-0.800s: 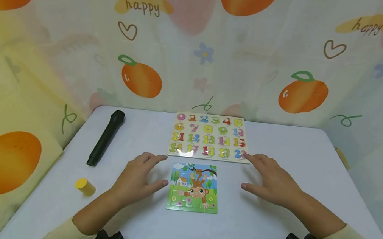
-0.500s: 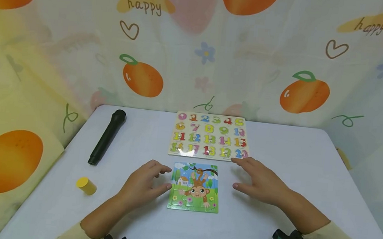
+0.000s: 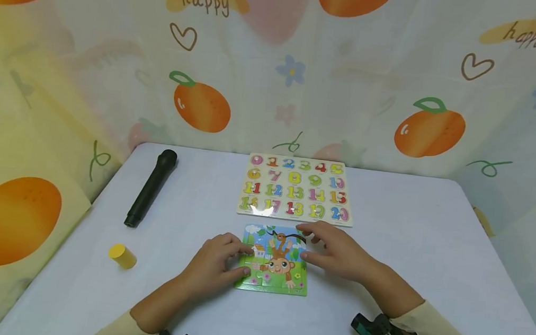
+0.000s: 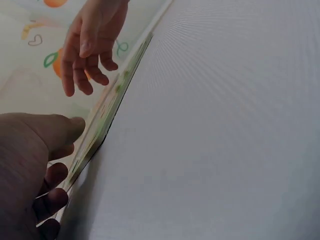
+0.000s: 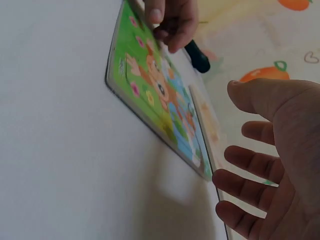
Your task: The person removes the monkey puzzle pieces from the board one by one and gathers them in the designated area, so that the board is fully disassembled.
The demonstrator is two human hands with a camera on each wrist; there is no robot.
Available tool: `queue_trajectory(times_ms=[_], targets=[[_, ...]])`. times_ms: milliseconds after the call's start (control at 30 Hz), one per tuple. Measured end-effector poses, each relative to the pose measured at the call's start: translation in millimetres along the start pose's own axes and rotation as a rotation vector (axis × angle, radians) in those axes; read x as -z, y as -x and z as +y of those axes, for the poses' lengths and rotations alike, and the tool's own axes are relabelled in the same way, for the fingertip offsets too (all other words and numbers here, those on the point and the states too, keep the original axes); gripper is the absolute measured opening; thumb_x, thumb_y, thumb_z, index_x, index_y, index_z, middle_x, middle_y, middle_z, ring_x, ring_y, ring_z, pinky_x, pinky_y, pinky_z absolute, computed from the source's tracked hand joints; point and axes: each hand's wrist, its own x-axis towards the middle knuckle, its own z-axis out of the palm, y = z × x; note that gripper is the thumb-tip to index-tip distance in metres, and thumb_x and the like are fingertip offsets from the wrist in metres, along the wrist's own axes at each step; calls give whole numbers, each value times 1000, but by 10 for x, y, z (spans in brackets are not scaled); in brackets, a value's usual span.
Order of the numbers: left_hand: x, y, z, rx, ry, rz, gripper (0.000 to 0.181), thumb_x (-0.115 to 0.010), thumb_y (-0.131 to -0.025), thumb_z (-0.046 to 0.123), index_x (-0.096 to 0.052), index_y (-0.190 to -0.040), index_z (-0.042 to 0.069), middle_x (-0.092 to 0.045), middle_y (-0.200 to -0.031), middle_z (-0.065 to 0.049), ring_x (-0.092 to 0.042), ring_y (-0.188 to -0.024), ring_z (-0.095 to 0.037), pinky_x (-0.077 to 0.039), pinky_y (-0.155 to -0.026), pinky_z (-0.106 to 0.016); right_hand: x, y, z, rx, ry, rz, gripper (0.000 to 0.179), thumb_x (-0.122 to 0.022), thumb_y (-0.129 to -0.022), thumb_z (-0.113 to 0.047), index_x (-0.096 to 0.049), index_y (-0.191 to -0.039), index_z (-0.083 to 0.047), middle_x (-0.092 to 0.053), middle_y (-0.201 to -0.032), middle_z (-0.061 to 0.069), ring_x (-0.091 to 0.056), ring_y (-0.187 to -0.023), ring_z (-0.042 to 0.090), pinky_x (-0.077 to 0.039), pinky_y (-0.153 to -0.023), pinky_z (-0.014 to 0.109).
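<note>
A square jigsaw puzzle (image 3: 276, 261) with a hanging monkey on it lies flat on the white table. At its left edge is my left hand (image 3: 216, 261), fingers loosely bent, the tips over the border; whether they touch it I cannot tell. My right hand (image 3: 337, 252) hovers by the upper right corner with thumb and fingers spread apart. The right wrist view shows a gap between the right fingers (image 5: 245, 190) and the puzzle (image 5: 160, 90). Neither hand grips anything. Just behind the puzzle lies a number board (image 3: 297, 188) with coloured numerals.
A black flashlight-like rod (image 3: 151, 189) lies at the back left of the table. Nearer on the left is a small yellow cylinder (image 3: 122, 256). A printed curtain (image 3: 340, 104) hangs behind the table's far edge.
Both hands have moved inward to the puzzle, the left rightward and the right leftward, away from the number board's corner. The puzzle and other objects have stayed put.
</note>
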Motion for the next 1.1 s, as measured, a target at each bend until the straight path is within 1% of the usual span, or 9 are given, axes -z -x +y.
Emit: queue_trajectory(times_ms=[133, 200, 333, 467, 633, 800, 900, 1033, 1100], targets=[[-34, 1, -36, -5, -19, 16, 30, -88, -90, 29, -78, -118, 26, -64, -111, 12, -56, -103, -11, -44, -92, -45, -79, -120, -28, 22, -36, 6, 53, -77, -100, -28, -61, -147, -11, -68, -130, 4, -63, -107, 20, -53, -87, 37], [-45, -3, -50, -6, -22, 17, 29, -87, -90, 29, -79, -118, 26, -64, -111, 12, -56, -104, -11, -44, -93, -45, -121, -180, -30, 37, -59, 8, 50, -76, -100, -27, -63, -145, -10, -69, -129, 4, -62, -103, 21, -51, -84, 35], [-57, -12, -61, -15, -26, 19, 28, -87, -92, 27, -79, -118, 26, -63, -111, 11, -57, -103, -12, -44, -92, -45, -205, -301, -51, 67, -109, 16, 43, -75, -101, -22, -66, -140, -8, -70, -127, 5, -63, -100, 22, -52, -85, 35], [-67, -14, -64, -22, -34, 28, 27, -87, -92, 27, -79, -118, 27, -63, -111, 11, -56, -102, -11, -43, -91, -45, -292, -421, -95, 53, -134, 22, 40, -75, -100, -22, -69, -138, -9, -71, -125, 3, -62, -98, 20, -52, -87, 34], [-68, 0, -65, -18, -35, 37, 26, -87, -91, 27, -80, -116, 27, -64, -110, 11, -56, -101, -11, -43, -91, -44, -405, -567, -169, 24, -135, 15, 39, -75, -102, -27, -69, -138, -13, -69, -127, -2, -60, -97, 15, -52, -86, 32], [-70, 10, -72, -15, -34, 37, 26, -88, -91, 27, -80, -116, 27, -64, -109, 10, -57, -101, -12, -43, -91, -44, -486, -686, -243, 6, -132, 26, 36, -75, -102, -23, -70, -137, -15, -68, -116, -3, -57, -84, 12, -50, -76, 31], [-68, 7, -75, -17, -32, 35, 26, -88, -91, 27, -80, -116, 27, -63, -109, 10, -56, -101, -12, -43, -90, -44, -522, -752, -283, 2, -129, 35, 34, -75, -102, -22, -71, -135, -15, -67, -111, -4, -55, -81, 13, -49, -73, 30], [-65, -4, -82, -17, -28, 27, 27, -87, -91, 27, -79, -117, 28, -63, -110, 10, -56, -101, -12, -44, -90, -44, -558, -829, -316, -21, -87, 36, 33, -75, -101, -22, -73, -134, -17, -65, -106, -6, -54, -80, 13, -47, -72, 30], [-61, -7, -84, -16, -31, 23, 27, -87, -91, 27, -79, -117, 28, -64, -110, 10, -56, -101, -12, -44, -91, -44, -566, -860, -323, -36, -48, 26, 33, -75, -101, -23, -73, -134, -19, -64, -110, -7, -54, -81, 12, -47, -75, 31]])
